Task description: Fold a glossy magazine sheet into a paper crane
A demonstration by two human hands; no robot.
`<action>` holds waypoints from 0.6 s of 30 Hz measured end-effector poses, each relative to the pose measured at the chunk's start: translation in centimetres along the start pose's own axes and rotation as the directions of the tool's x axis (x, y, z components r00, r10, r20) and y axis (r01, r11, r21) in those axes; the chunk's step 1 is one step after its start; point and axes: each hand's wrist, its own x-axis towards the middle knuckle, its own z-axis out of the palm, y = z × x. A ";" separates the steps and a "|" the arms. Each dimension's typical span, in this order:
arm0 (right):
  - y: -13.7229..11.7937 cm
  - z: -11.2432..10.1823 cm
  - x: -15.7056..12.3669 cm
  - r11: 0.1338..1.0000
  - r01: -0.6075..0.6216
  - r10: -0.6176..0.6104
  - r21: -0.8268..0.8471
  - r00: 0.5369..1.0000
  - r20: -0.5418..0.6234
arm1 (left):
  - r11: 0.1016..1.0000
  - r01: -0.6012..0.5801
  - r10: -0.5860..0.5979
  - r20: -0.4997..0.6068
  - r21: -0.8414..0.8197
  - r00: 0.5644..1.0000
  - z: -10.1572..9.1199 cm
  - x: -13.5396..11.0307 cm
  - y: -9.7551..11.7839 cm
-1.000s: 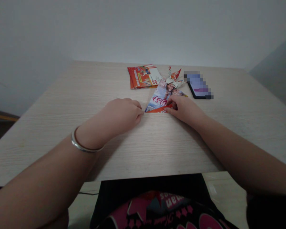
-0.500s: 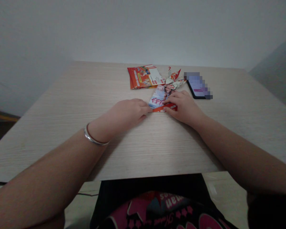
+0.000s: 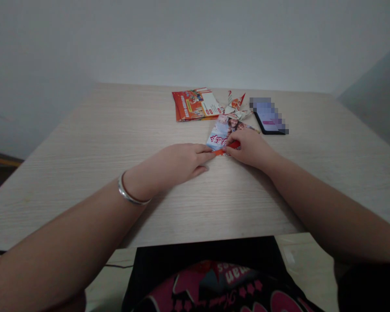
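Note:
A printed paper sheet [image 3: 218, 130], pale blue with a photo of people, lies on the table with a red-orange strip folded up along its near edge. My left hand [image 3: 182, 164] rests with fingers stretched out, the tips touching the sheet's near left corner. At the strip, my right hand [image 3: 251, 147] has thumb and forefinger closed together on the fold, covering the sheet's right part. Just beyond the sheet sits a folded paper piece [image 3: 236, 104] in white and red with pointed tips.
A small stack of orange printed leaflets [image 3: 190, 106] lies at the back. To its right is a black phone [image 3: 268, 119] with its screen lit and partly pixelated. The pale wooden table [image 3: 100, 130] meets a wall behind; its near edge is close to my lap.
My left hand has shifted slightly nearer and its fingers have straightened. My right thumb and fingertips have drawn closer together on the fold. The sheet has turned and shifted slightly.

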 end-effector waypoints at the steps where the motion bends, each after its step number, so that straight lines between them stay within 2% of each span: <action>1: 0.0 0.0 0.0 1.000 -0.009 0.009 0.012 1.000 0.010 | 1.000 0.003 -0.003 0.007 0.000 1.000 0.0 0.0 0.0; 8: 0.0 0.1 0.4 0.998 -0.055 0.055 0.022 0.998 0.026 | 0.999 0.023 -0.022 0.008 -0.029 1.000 -0.2 0.0 0.1; 14: 0.1 0.1 0.5 0.999 -0.048 0.047 0.018 0.998 0.035 | 1.000 0.028 -0.028 0.029 -0.003 0.999 -0.3 0.2 0.3; 18: 0.3 0.3 0.5 0.999 -0.048 0.047 0.015 0.999 0.027 | 1.000 0.013 -0.013 -0.005 0.004 1.000 0.1 0.2 0.4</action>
